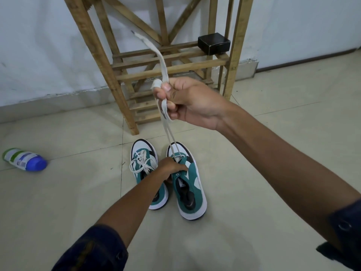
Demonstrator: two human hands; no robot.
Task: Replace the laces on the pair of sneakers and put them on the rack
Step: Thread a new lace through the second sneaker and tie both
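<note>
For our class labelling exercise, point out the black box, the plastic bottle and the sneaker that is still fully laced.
black box (214,43): head view, on its front face.
plastic bottle (24,159): head view, on the middle of its body.
laced sneaker (143,163): head view, on its tied laces.

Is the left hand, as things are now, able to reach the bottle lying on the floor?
Probably yes, but not freely. The floor between the left hand and the bottle is bare, but that hand grips the right sneaker, whose lace the right hand is pulling, so it must let go first.
</note>
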